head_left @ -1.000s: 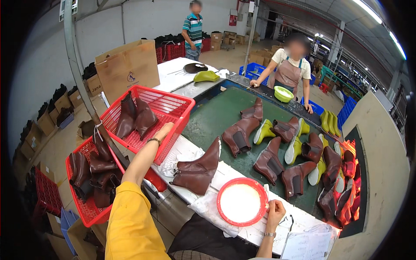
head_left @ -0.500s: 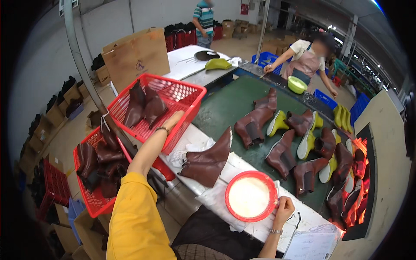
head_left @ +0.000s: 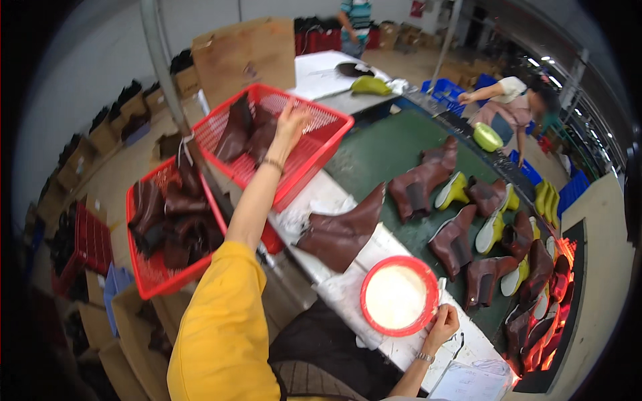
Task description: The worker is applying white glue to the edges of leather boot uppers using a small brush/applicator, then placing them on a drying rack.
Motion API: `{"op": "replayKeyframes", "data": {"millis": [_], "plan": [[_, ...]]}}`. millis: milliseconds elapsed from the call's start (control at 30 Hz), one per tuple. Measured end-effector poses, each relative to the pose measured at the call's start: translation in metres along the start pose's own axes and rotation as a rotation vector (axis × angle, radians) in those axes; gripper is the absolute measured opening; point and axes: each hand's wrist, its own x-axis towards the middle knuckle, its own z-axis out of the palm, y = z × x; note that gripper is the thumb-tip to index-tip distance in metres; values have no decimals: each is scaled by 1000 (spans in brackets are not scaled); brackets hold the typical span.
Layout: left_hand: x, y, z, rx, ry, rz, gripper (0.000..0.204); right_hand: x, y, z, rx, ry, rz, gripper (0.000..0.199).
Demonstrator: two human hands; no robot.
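My left hand (head_left: 292, 128) is over the upper red basket (head_left: 340, 125), its fingers apart and nothing visible in them. Beside it in that basket lie brown leather boots (head_left: 235, 134). My right hand (head_left: 444, 326) has its fingers closed at the right rim of a red bowl (head_left: 368, 309) of white liquid; what they hold, if anything, I cannot make out. A single brown ankle boot (head_left: 344, 230) lies on the white table ledge (head_left: 354, 264) between the basket and the bowl.
Brown boots (head_left: 455, 240) and yellow-green shoe forms (head_left: 491, 230) lie on the green conveyor (head_left: 381, 150), which leads to a glowing heater (head_left: 562, 294). A lower red basket (head_left: 144, 284) of boots stands at left, beside a metal post (head_left: 167, 73). A co-worker (head_left: 508, 113) bends across the belt.
My left hand has moved up and away from the basket's near side, rising over the basket. The view has shifted slightly. My right hand stays by the bowl. The co-worker has bent lower.
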Motion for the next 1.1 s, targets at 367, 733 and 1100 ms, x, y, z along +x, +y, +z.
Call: {"op": "replayKeyframes", "data": {"millis": [367, 733, 1100], "plan": [[13, 16, -15, -286, 196, -115, 100, -3, -16, 8, -85, 28, -23, 20], [4, -8, -14, -57, 281, -315, 77, 1, -2, 5, -3, 14, -23, 16], [12, -6, -23, -101, 270, -293, 83, 2, 2, 4, -15, 32, -5, 12]]}}
